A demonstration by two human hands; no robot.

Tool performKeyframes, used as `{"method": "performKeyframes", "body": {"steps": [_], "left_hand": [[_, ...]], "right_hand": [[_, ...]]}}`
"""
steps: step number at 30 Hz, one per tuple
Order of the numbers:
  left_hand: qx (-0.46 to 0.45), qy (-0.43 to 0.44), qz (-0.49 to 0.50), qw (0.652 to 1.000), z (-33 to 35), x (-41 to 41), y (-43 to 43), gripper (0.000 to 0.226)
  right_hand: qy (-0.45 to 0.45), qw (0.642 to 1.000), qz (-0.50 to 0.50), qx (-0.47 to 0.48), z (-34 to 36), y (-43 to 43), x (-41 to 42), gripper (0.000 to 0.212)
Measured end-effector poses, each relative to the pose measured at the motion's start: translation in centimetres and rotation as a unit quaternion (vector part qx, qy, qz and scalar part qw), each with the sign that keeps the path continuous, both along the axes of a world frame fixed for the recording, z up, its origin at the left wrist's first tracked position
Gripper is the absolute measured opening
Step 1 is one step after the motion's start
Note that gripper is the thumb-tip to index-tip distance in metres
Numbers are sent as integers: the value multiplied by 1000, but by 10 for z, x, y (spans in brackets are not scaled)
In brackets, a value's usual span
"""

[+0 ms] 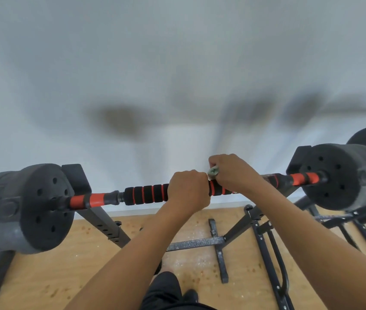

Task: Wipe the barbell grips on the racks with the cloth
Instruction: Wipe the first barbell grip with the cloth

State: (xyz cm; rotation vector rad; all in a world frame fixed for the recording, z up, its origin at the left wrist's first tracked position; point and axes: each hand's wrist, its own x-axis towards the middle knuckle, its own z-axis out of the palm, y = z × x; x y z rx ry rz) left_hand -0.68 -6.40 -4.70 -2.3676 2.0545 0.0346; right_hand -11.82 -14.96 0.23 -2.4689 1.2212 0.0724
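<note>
Nearest us, two bare forearms reach to the barbell [97, 199], which lies across a black steel rack [101, 218]. We note round black plates [41, 209] with drilled holes at each end and a ribbed black foam grip [146, 194] with orange rings. Our left hand [187, 191] is fisted round that grip. Our right hand [233, 173], just beside it, curls over the bar and pinches a small pale green cloth [212, 170].

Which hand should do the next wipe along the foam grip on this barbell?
Right. The right hand holds the cloth, wrapped around the foam grip. The left hand grips the foam grip bare, likely just steadying it.
</note>
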Motion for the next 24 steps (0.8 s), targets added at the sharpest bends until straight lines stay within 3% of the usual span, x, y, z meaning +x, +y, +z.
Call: {"method": "performKeyframes", "body": {"steps": [3,6,8,11,15,20,24], "left_hand": [[125,94,16,988,14,11,-20,15],[264,242,28,933,24,25,-37,18],[305,294,25,905,27,30,-43,19],[323,319,22,891,27,34,-48,19],[334,337,26,880,25,36,-49,18],[309,321,35,895,21,33,-49,18],[285,311,43,906,17,32,-47,15]], "right_hand": [[-33,999,-16,-30,3,21,-18,23],[-65,995,-2,-79,-5,39,-37,20],[-95,992,8,-77,-13,45,-49,21],[-128,991,21,-40,-21,50,-59,27],[-141,985,-3,-98,-23,45,-47,23],[-99,986,-1,-138,-14,32,-23,22],[-61,993,6,-102,-9,15,4,14]]}}
